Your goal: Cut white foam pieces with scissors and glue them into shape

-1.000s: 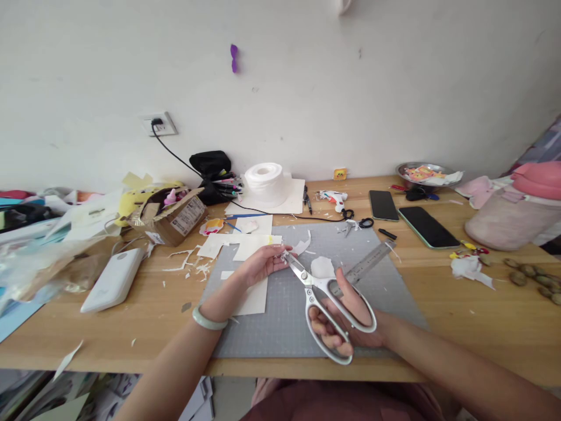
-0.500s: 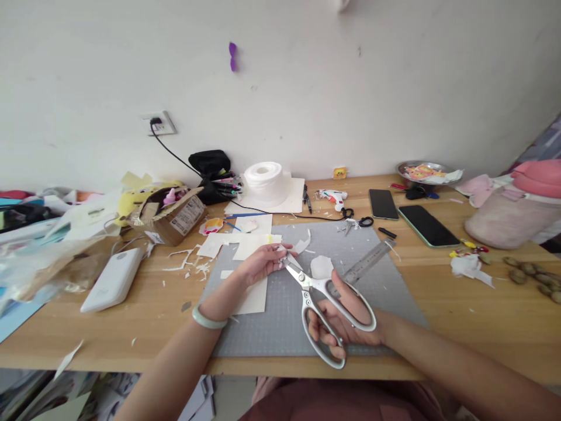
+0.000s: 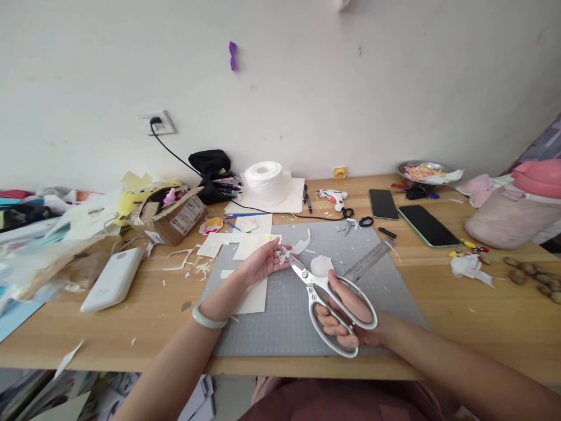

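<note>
My right hand (image 3: 344, 313) is closed through the loops of large silver scissors (image 3: 313, 282), whose blades are nearly together and point up and left. Palm up, my left hand (image 3: 265, 260) cups a cluster of small white paper scraps (image 3: 284, 255) on its fingers. The scissor tips reach right up to these scraps. Both hands are over the grey cutting mat (image 3: 289, 327). A rounded white paper piece (image 3: 322, 266) lies behind the scissors, and a metal ruler (image 3: 368, 261) lies to its right.
Cream paper sheets (image 3: 256, 298) lie by my left forearm. Behind the mat are small black-handled scissors (image 3: 364, 221), a white roll (image 3: 264, 184) and a glue gun (image 3: 335, 197). Two phones (image 3: 428, 225) rest at right; a cardboard box (image 3: 173, 217) and white power bank (image 3: 113, 280) stand left.
The scissor blades and handles have come closer together as my right fingers curled. My left hand has loosened from a pinch and turned palm up, showing the scraps.
</note>
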### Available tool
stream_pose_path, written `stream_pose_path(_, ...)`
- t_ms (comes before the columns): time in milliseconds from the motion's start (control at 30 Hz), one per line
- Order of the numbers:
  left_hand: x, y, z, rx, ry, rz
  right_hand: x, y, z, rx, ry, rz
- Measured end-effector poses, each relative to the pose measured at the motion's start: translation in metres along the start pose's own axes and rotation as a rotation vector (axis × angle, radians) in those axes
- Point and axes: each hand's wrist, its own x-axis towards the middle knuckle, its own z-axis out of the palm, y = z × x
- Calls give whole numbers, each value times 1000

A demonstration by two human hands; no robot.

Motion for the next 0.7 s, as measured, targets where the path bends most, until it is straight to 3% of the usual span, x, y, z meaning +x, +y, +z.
stream_pose_path(167, -2, -1, 3, -17, 26, 4, 1, 1, -3, 44, -91, -32)
stream_pose_path(433, -5, -2, 0, 27, -28, 32, 8, 7, -16, -17, -336, -62)
stream_pose_path(700, 3, -1, -7, 26, 6, 121, 6, 5, -16, 9, -367, -46)
